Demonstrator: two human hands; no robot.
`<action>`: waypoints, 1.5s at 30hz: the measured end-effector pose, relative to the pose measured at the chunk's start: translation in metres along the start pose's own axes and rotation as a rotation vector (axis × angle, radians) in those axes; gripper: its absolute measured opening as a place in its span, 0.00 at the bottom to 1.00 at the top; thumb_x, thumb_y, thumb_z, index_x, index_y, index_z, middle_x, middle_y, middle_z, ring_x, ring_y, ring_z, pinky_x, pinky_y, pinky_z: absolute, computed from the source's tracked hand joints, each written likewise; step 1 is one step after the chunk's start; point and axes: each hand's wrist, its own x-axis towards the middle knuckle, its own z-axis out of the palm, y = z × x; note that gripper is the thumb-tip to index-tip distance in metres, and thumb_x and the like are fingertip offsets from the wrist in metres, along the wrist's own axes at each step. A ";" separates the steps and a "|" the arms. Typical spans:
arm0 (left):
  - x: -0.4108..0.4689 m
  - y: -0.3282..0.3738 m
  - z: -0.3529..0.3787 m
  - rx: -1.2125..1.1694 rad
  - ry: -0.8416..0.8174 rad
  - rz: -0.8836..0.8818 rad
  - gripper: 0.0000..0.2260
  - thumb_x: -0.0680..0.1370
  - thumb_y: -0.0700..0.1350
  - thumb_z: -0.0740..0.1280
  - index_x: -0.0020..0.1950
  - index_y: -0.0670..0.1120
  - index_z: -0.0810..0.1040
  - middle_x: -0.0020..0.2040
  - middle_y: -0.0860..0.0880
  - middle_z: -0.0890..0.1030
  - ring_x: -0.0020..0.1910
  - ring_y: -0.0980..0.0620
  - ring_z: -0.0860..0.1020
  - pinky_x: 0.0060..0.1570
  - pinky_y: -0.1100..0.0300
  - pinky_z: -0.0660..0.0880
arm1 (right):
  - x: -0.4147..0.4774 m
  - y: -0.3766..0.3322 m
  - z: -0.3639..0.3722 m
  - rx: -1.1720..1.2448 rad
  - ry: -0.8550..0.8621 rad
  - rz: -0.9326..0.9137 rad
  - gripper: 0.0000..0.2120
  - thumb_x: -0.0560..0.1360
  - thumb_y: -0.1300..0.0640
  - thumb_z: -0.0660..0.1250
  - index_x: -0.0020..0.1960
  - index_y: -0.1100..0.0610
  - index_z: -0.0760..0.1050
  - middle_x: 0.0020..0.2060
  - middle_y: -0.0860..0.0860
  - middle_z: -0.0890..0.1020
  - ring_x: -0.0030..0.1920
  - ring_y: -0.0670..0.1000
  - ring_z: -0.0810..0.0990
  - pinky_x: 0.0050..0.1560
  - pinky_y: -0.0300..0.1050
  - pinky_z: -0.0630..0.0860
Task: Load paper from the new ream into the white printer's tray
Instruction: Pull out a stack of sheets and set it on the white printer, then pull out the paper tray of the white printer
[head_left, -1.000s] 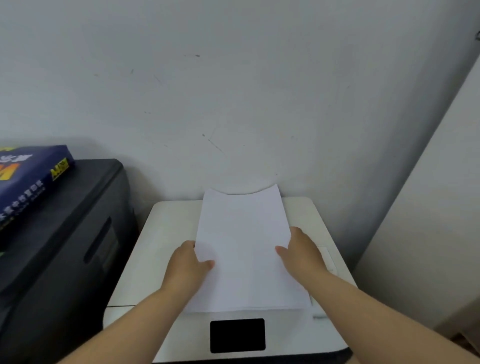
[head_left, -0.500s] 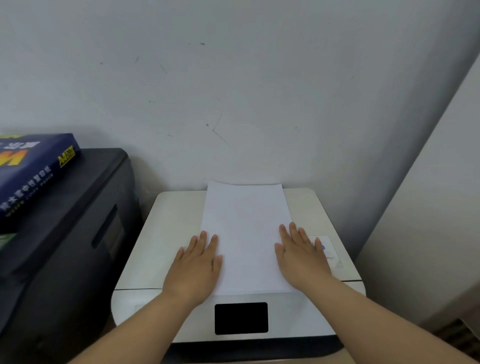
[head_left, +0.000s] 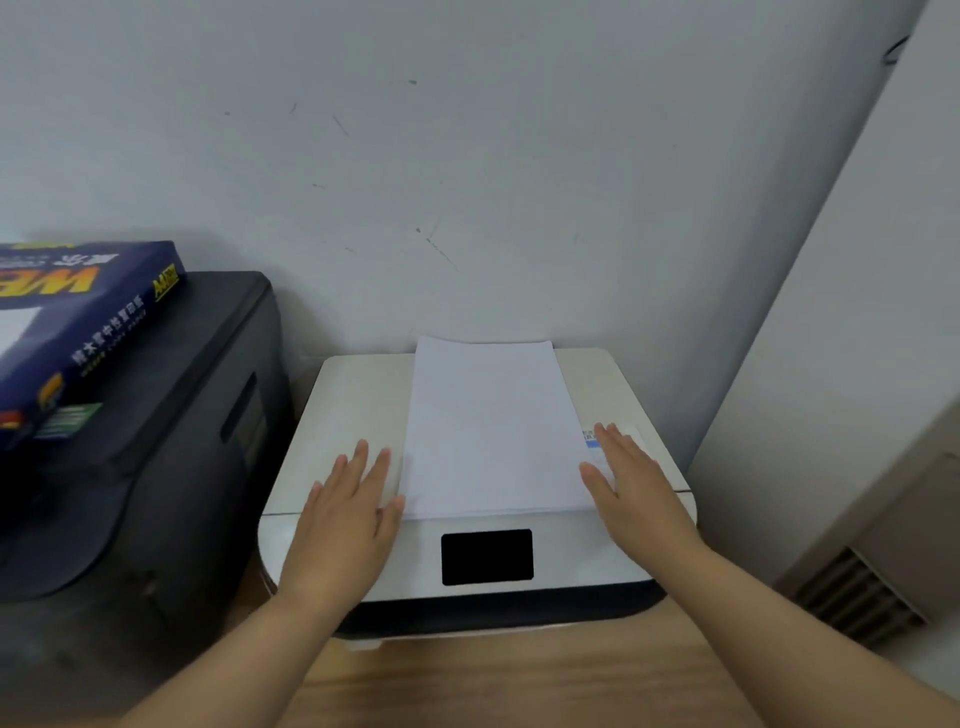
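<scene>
– Locating the paper stack (head_left: 488, 431)?
– Flat atop white printer (head_left: 353, 405), between both hands.
– Hands?
– Fingers straight on left hand (head_left: 343, 514) and right hand (head_left: 634, 488), gripping nothing. Blue ream (head_left: 78, 312) sits on black printer (head_left: 171, 415).

Wall (head_left: 467, 156): pale grey-white, scuffed with small dark marks.
Desk (head_left: 519, 686): light wood grain.
Right side: white panel (head_left: 857, 312), beige slatted vent (head_left: 857, 603) below.

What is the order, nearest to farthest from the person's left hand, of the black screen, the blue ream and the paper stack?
From the left hand:
1. paper stack, beside its thumb.
2. black screen, on the white printer front.
3. blue ream, far left, atop the dark printer.
</scene>
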 end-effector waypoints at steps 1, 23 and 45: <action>-0.012 -0.004 -0.001 -0.049 0.047 -0.029 0.23 0.80 0.52 0.53 0.75 0.51 0.54 0.78 0.50 0.52 0.76 0.50 0.51 0.74 0.54 0.51 | -0.014 0.003 0.002 0.069 0.048 0.022 0.25 0.80 0.49 0.53 0.75 0.53 0.54 0.76 0.48 0.58 0.75 0.49 0.56 0.75 0.47 0.53; -0.085 0.028 0.106 -1.564 0.022 -0.910 0.14 0.79 0.38 0.60 0.63 0.36 0.68 0.46 0.44 0.78 0.45 0.49 0.78 0.44 0.62 0.75 | -0.098 -0.027 0.129 1.469 0.020 0.855 0.18 0.78 0.63 0.61 0.65 0.71 0.67 0.66 0.66 0.71 0.67 0.59 0.71 0.64 0.47 0.69; -0.074 0.028 0.115 -1.421 0.115 -1.026 0.07 0.75 0.32 0.58 0.51 0.38 0.71 0.38 0.44 0.77 0.33 0.48 0.79 0.22 0.67 0.76 | -0.083 -0.012 0.140 1.330 0.100 1.009 0.07 0.73 0.71 0.60 0.50 0.66 0.73 0.44 0.60 0.78 0.36 0.52 0.78 0.48 0.46 0.77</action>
